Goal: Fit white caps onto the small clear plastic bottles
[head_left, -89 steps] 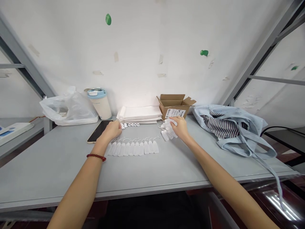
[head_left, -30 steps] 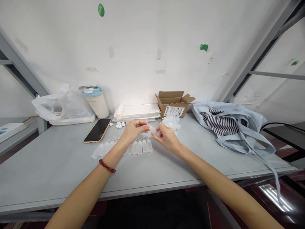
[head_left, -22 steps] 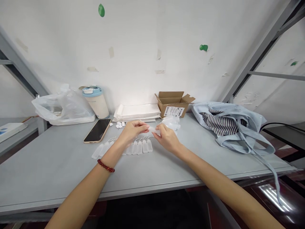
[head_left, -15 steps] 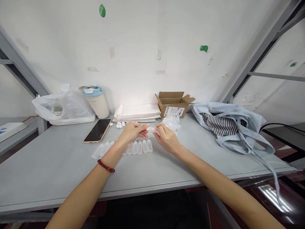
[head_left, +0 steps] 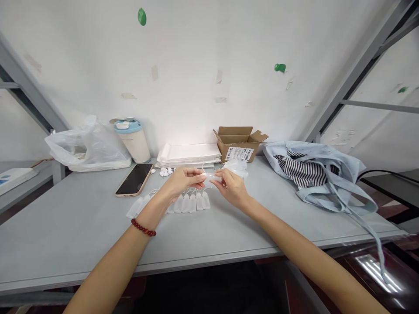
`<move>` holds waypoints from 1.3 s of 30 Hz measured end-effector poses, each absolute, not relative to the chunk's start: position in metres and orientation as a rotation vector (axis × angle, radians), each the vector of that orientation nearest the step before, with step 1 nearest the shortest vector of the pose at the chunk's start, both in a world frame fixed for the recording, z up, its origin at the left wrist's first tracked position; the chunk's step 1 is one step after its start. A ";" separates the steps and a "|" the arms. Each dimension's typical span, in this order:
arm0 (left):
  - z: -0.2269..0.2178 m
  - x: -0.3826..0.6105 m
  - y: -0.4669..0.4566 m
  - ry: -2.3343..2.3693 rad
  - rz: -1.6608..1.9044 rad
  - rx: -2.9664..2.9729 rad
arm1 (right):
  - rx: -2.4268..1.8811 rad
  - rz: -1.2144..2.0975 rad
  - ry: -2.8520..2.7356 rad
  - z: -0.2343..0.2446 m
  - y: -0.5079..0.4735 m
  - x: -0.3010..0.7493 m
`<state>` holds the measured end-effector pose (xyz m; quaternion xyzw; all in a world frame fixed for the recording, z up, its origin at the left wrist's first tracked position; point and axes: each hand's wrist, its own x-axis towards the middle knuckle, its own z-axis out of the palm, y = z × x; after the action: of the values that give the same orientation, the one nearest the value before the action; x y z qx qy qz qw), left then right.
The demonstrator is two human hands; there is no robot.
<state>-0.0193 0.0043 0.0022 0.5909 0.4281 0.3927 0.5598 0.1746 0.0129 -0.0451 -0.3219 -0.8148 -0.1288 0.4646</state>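
Spanning the gap between both hands, a small bottle (head_left: 212, 177) lies sideways, its left end pinched by the left hand (head_left: 180, 181), its right by the right hand (head_left: 234, 187). The left arm partly hides a near row of bottles (head_left: 185, 203); a phone (head_left: 134, 179) lies left, a box (head_left: 240, 154) far right.

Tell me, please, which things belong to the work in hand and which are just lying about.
Apparently in use:
held translucent plastic piece
row of translucent plastic pieces
translucent plastic pile
small white parts

Probably just lying about:
black-screened phone
cream blue-lidded cup
white plastic bag
pale blue cloth bag
brown cardboard box, role unclear
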 end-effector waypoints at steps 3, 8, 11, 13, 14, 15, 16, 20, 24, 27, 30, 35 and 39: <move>0.003 -0.019 0.004 1.005 0.934 1.386 | -0.786 -0.289 -1.974 -0.046 0.014 0.173; 0.006 -0.015 0.001 1.084 0.874 1.293 | -0.732 -0.389 -1.932 -0.043 0.012 0.171; 0.007 -0.015 0.001 1.091 0.801 1.308 | -0.741 -0.451 -1.940 -0.040 0.009 0.171; 0.006 -0.016 0.001 1.051 0.800 1.345 | -0.742 -0.469 -1.947 -0.039 0.009 0.172; 0.005 -0.016 0.001 1.035 0.804 1.372 | -0.739 -0.468 -1.947 -0.039 0.009 0.172; 0.005 -0.017 0.002 1.025 0.813 1.407 | -0.734 -0.460 -1.945 -0.039 0.010 0.173; 0.004 -0.017 0.002 1.018 0.826 1.446 | -0.728 -0.446 -1.943 -0.039 0.010 0.173; 0.003 -0.016 0.003 1.006 0.908 1.550 | -0.732 -0.345 -1.933 -0.042 0.014 0.174; 0.003 -0.015 0.002 0.985 0.906 1.528 | -0.759 -0.283 -1.902 -0.042 0.014 0.173; 0.003 -0.014 0.001 0.989 0.842 1.474 | -0.725 -0.301 -1.878 -0.040 0.012 0.172; 0.001 -0.013 0.002 0.977 0.821 1.449 | -0.694 -0.335 -1.881 -0.039 0.011 0.171; -0.002 -0.014 0.005 0.951 0.836 1.433 | -0.678 -0.330 -1.927 -0.040 0.014 0.174; -0.001 -0.015 0.004 0.964 0.884 1.500 | -0.681 -0.290 -1.967 -0.040 0.015 0.175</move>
<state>-0.0150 0.0042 -0.0006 0.6323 0.4063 0.3727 0.5443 0.1753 0.0151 -0.0400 -0.2811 -0.8123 -0.1197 0.4969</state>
